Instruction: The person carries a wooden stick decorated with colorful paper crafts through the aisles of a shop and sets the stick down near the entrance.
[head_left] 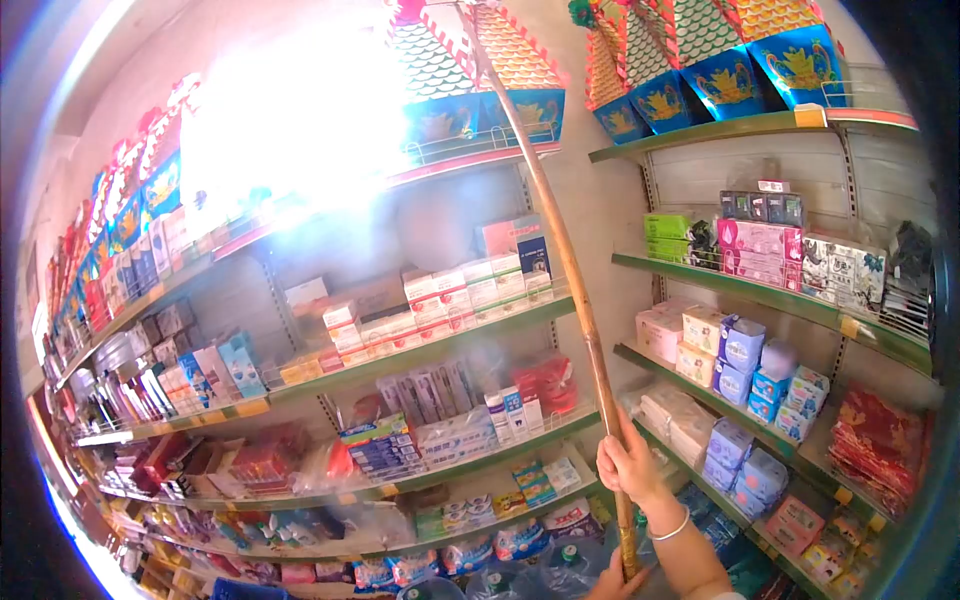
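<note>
A long brown wooden pole (560, 235) slants from the bottom of the view up to the top edge. My right hand (628, 462) is wrapped round its lower part, with a pale bangle (672, 527) on the wrist. Below it, at the bottom edge, my left hand (612, 580) is closed round the pole near its lower end. The pole's upper end passes in front of colourful scalloped paper decorations (435, 60) with blue bases on the top shelf. Whether the tip touches them cannot be made out.
Shelves with green edges (700, 275) line both walls and meet in a corner. They carry red-and-white boxes (430, 300), wrapped packs (740, 345) and red bags (875, 440). Large water bottles (570, 568) stand below. Glare (290, 130) washes out the upper left.
</note>
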